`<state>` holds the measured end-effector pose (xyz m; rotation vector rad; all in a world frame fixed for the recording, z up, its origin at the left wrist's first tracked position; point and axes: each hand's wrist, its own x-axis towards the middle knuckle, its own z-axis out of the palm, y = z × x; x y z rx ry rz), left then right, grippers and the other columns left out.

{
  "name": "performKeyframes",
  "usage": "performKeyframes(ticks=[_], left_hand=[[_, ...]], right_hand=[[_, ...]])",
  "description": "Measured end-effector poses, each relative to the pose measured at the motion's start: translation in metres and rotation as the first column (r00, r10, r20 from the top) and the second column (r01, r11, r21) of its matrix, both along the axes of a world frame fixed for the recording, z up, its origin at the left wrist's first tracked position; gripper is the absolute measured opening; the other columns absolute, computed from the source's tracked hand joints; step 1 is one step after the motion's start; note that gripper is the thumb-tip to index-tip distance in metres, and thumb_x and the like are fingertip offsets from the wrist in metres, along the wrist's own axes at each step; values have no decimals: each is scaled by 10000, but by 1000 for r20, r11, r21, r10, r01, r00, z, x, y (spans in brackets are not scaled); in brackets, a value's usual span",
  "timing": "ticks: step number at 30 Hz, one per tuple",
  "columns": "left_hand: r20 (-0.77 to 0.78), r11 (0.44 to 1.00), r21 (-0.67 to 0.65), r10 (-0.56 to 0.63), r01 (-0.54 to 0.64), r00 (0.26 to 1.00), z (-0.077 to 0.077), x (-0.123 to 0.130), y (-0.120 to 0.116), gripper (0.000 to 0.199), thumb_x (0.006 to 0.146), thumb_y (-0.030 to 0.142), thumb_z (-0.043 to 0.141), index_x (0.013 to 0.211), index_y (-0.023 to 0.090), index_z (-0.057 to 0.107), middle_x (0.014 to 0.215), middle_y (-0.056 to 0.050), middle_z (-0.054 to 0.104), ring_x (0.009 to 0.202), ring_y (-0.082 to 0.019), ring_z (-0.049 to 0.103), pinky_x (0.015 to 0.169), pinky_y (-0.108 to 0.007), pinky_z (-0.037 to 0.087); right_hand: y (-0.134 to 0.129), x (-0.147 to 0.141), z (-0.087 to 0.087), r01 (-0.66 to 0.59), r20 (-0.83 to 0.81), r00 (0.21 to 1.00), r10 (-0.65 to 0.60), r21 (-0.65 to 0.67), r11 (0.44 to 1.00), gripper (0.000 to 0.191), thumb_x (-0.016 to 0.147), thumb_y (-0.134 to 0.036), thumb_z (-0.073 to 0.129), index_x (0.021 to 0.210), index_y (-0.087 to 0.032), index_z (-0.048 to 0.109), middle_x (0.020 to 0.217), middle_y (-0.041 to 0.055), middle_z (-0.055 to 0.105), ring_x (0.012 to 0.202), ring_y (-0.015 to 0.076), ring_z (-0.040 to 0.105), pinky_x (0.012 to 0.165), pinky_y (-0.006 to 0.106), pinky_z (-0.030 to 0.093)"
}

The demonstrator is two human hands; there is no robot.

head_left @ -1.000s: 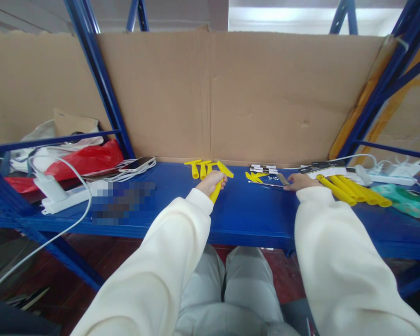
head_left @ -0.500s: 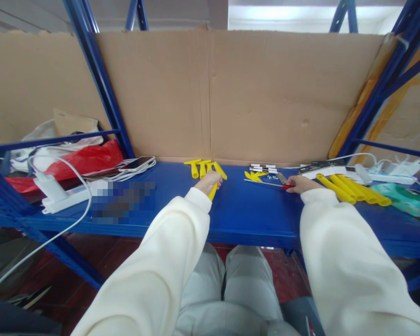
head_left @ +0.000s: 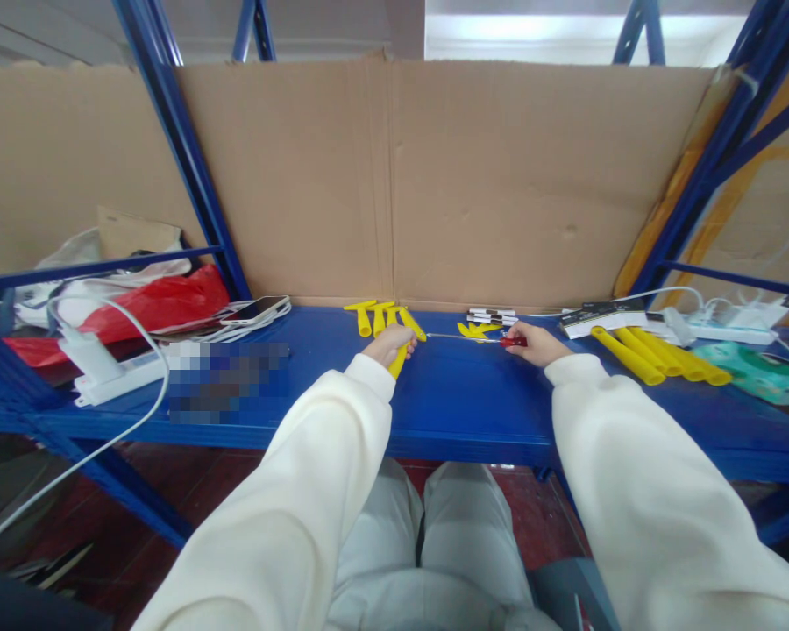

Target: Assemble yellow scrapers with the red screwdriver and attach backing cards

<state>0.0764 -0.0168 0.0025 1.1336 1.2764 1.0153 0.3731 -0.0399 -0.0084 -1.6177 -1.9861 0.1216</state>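
My left hand (head_left: 393,343) is closed around a yellow tube-like piece (head_left: 398,360) whose lower end sticks out beneath the fingers. In my right hand (head_left: 534,343) is a screwdriver (head_left: 513,342) with a red handle, its long thin metal shaft pointing left, the tip close to my left hand. Whether the tip touches anything I cannot tell. Behind my left hand lie several yellow T-shaped pieces (head_left: 364,321). Small flat yellow pieces (head_left: 477,330) lie in a pile just behind the screwdriver shaft.
Several yellow tubes (head_left: 628,355) lie right of my right hand, by a black-and-white box (head_left: 601,319) and a teal item (head_left: 756,372). White power strips stand at both ends. A phone (head_left: 259,309) and red bag (head_left: 164,302) lie left. Cardboard (head_left: 500,184) backs the blue shelf.
My right hand has lifted the screwdriver from beside the small yellow pieces and moved it left, its tip now near my left hand. My left hand has stayed about where it was.
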Motion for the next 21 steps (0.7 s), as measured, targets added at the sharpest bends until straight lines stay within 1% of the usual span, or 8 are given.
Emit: performKeyframes(ticks=[5,11,16,21], left_hand=[[25,1000,-16,-14,15,1000,-1,0,-1,254,706,-57,498,708,196,485,516,27,444,378,-75,358,373,-182,233],[-55,1000,2,-17,18,998,0,3,-5,226,750,-33,481,730,190,511,512,23,437,407,-95,385,394,-188,252],[-41,1000,3,-24,24,999,1,4,-6,232,763,-30,474,713,196,496,511,23,434,401,-94,380,396,-188,245],[-43,1000,9,-29,29,999,1,4,-6,230,746,-33,471,727,195,494,501,23,435,399,-93,375,383,-187,241]], right_hand=[[4,-1,-4,-3,25,1000,3,21,1000,136,683,-195,673,750,-242,565,744,3,629,763,197,608,750,322,497],[2,-4,-3,22,36,999,-22,6,1000,150,693,-165,664,745,-240,545,740,2,611,744,187,593,749,312,492],[0,-7,-1,19,39,999,-20,6,1000,166,688,-155,663,739,-241,531,758,3,617,743,186,592,756,315,495],[1,-5,-2,10,37,999,-11,2,1000,161,689,-155,663,752,-240,542,802,18,651,763,191,609,769,319,499]])
